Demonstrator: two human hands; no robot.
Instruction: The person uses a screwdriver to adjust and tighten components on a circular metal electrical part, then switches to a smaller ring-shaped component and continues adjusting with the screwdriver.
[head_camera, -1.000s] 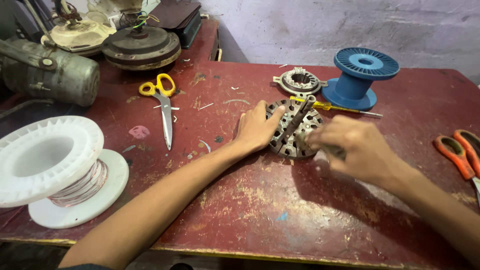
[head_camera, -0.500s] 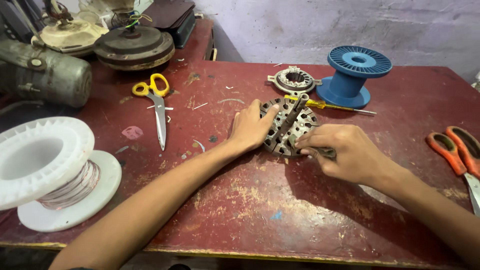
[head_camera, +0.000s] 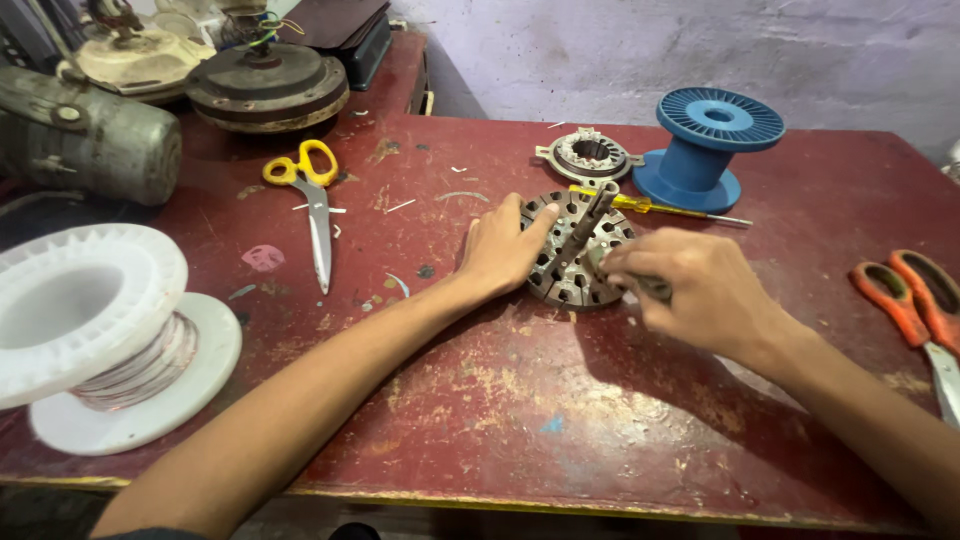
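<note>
Two hands are on the round slotted metal core (head_camera: 572, 262), much as they were a second ago; little has changed except that the view has drawn closer and the right hand (head_camera: 700, 292) has edged in over the core's near right rim. The work on the core seems to be ongoing rather than finished, with the part lying in the same spot on the red tabletop (head_camera: 500, 400).

The left hand (head_camera: 497, 250) lies flat and mostly open against the core's left side, fingers spread along its rim, pressing it down rather than gripping it. The left forearm runs back long and straight toward the lower left.

The right hand is curled closed around a small grey-green object, its shape largely hidden by the fingers; what it is cannot be told. A dark rod (head_camera: 588, 222) stands tilted out of the core's middle, just beyond the right hand's knuckles.

Beyond both hands lie a yellow-handled screwdriver (head_camera: 660, 208), a smaller toothed ring (head_camera: 590, 153) and a blue spool (head_camera: 706, 146). Yellow scissors (head_camera: 312, 205) lie well left of the left hand.
</note>
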